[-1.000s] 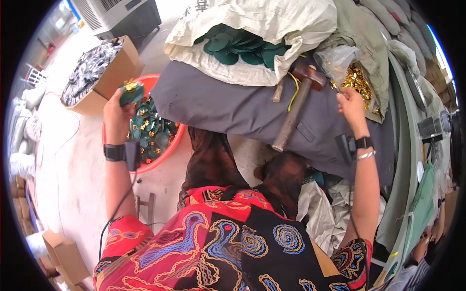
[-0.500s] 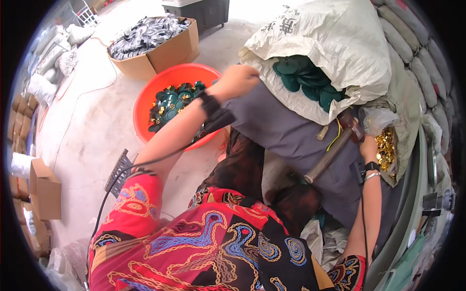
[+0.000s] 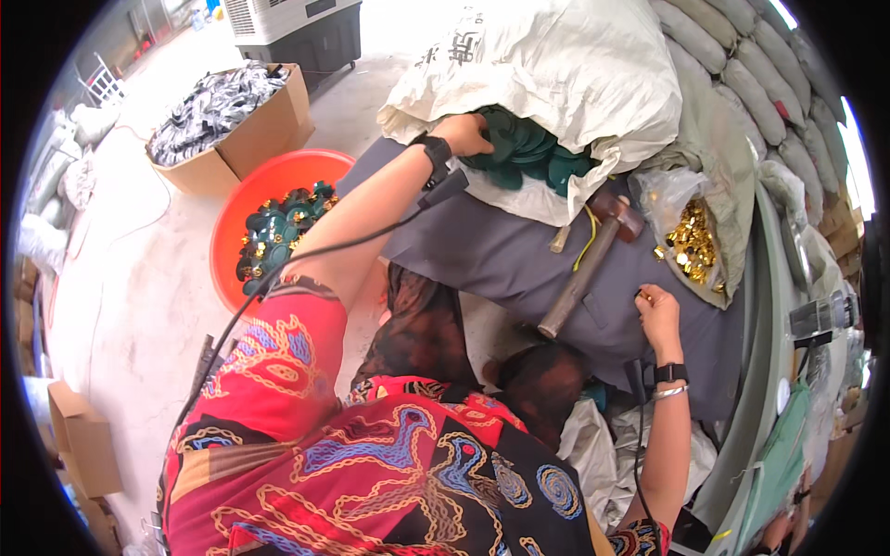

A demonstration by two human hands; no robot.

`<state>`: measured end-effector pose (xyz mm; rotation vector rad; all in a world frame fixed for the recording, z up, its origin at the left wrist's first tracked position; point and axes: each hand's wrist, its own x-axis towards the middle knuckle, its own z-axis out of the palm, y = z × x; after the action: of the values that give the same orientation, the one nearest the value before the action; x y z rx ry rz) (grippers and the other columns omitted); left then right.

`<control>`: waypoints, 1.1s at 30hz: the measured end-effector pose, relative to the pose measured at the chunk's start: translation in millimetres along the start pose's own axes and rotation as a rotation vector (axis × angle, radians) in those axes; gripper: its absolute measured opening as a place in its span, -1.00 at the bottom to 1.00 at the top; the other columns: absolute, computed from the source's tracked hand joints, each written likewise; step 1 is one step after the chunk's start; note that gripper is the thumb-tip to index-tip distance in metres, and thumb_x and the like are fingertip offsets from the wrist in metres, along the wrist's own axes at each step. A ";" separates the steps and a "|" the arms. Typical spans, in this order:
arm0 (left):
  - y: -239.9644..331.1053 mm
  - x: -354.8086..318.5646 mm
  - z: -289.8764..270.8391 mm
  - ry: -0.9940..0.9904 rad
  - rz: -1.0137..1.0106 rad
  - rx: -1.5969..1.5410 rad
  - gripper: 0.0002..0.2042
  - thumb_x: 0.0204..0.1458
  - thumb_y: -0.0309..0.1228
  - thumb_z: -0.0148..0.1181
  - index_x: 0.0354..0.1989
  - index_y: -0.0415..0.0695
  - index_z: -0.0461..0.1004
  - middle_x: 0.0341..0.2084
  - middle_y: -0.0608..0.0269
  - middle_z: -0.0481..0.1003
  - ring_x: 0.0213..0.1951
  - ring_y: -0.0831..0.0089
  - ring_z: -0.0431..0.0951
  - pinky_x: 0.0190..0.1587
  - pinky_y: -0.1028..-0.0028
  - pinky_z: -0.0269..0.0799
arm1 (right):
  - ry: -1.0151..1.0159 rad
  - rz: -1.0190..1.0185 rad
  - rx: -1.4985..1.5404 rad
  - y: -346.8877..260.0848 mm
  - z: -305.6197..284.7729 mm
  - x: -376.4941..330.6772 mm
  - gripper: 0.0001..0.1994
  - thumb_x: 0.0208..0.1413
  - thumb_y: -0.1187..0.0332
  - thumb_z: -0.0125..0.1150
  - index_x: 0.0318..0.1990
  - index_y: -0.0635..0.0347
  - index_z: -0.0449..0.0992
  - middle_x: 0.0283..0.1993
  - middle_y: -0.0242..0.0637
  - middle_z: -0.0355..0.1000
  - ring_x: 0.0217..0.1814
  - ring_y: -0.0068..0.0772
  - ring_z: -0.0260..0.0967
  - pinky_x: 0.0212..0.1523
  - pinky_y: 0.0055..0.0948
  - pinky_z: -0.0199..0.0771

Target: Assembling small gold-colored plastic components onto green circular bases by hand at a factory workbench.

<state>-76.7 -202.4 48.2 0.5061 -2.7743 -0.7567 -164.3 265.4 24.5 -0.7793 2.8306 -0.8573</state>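
Since half a second ago your left hand (image 3: 461,134) has swung from above the orange basin (image 3: 243,215) across to the mouth of the white woven sack (image 3: 565,83), where its fingers are now curling onto the dark green pieces (image 3: 528,153) spilling out of it; you cannot tell whether they are gripping one. Your right hand (image 3: 656,310) is resting on the grey cloth (image 3: 491,250), fingertips pinched together on something small and gold. Between your hands a wooden-handled hammer (image 3: 589,259) is lying on the cloth, head toward the sack. Just beside your right hand a clear plastic bag (image 3: 691,236) is holding small gold fittings. Lying in the orange basin on the floor are more green pieces with gold trim. Behind it an open cardboard box (image 3: 236,120) is sitting full of black and grey parts. Dark printed characters are showing on the sack's upper face.
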 end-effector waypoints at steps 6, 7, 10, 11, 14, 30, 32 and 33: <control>15.6 -35.7 5.0 0.132 -0.097 0.001 -0.55 -0.35 -0.15 0.38 -0.29 -0.19 0.56 -0.33 -0.03 0.55 -0.23 0.11 0.55 -0.17 0.31 0.44 | 0.149 -0.216 -0.317 -22.0 -2.2 -12.8 -0.73 -0.09 0.50 0.22 -0.16 0.23 0.50 -0.31 -0.12 0.34 -0.20 -0.11 0.36 -0.14 -0.30 0.36; 19.5 -40.6 5.5 0.193 -0.082 0.020 -0.58 -0.37 -0.15 0.37 -0.34 -0.18 0.55 -0.38 0.01 0.55 -0.26 0.12 0.56 -0.20 0.28 0.45 | 0.097 -0.197 -0.301 -23.0 -4.4 -14.8 -0.73 -0.08 0.52 0.20 -0.15 0.25 0.47 -0.29 -0.11 0.35 -0.24 -0.07 0.36 -0.15 -0.30 0.36; 29.1 -51.5 8.7 0.274 -0.011 0.005 -0.63 -0.38 -0.19 0.37 -0.41 -0.17 0.50 -0.47 0.04 0.54 -0.32 0.11 0.55 -0.25 0.25 0.44 | 0.145 -0.298 -0.260 -27.1 -3.1 -25.1 -0.73 -0.04 0.54 0.18 -0.11 0.28 0.44 -0.28 -0.14 0.37 -0.30 -0.20 0.40 -0.25 -0.35 0.39; 31.3 -52.9 8.3 0.271 0.015 -0.052 -0.63 -0.36 -0.22 0.37 -0.40 -0.17 0.48 -0.46 0.03 0.54 -0.31 0.10 0.55 -0.25 0.25 0.43 | 0.147 -0.285 -0.265 -29.5 -3.3 -27.7 -0.73 -0.04 0.54 0.18 -0.11 0.28 0.44 -0.28 -0.14 0.37 -0.30 -0.20 0.40 -0.25 -0.35 0.39; 43.4 -60.5 12.9 0.208 0.055 -0.158 -0.64 -0.33 -0.29 0.36 -0.34 -0.19 0.46 -0.45 0.01 0.52 -0.29 0.07 0.53 -0.24 0.25 0.41 | 0.141 -0.233 0.012 -53.0 2.6 -43.5 -0.74 0.01 0.55 0.16 -0.10 0.31 0.42 -0.29 -0.15 0.40 -0.30 -0.22 0.43 -0.26 -0.38 0.44; 65.1 -93.7 13.4 0.149 0.029 0.166 -0.65 -0.16 -0.30 0.27 -0.28 -0.30 0.42 -0.44 -0.10 0.53 -0.31 0.00 0.55 -0.26 0.17 0.46 | 0.123 -0.066 0.808 -71.6 12.3 -78.1 -0.73 0.09 0.57 0.08 -0.03 0.41 0.38 -0.28 -0.33 0.38 -0.30 -0.55 0.40 -0.24 -0.51 0.50; 65.2 -97.3 8.9 0.152 -0.009 0.220 -0.63 -0.17 -0.28 0.28 -0.26 -0.29 0.40 -0.44 -0.07 0.53 -0.32 0.02 0.55 -0.28 0.16 0.46 | 0.115 -0.082 0.815 -76.0 14.7 -78.4 -0.73 0.10 0.57 0.08 -0.02 0.39 0.38 -0.27 -0.33 0.38 -0.29 -0.55 0.40 -0.24 -0.51 0.50; 61.3 -94.7 7.4 0.158 -0.012 0.207 -0.62 -0.19 -0.27 0.28 -0.27 -0.28 0.39 -0.44 -0.08 0.52 -0.31 0.02 0.55 -0.29 0.16 0.46 | 0.104 -0.114 0.861 -80.6 16.1 -75.6 -0.73 0.11 0.57 0.07 -0.02 0.37 0.38 -0.27 -0.33 0.38 -0.29 -0.55 0.40 -0.24 -0.50 0.51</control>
<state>-8.6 -113.4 62.8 0.5938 -2.7160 -0.4131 -59.2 237.2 49.5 -0.7475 2.1184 -1.9550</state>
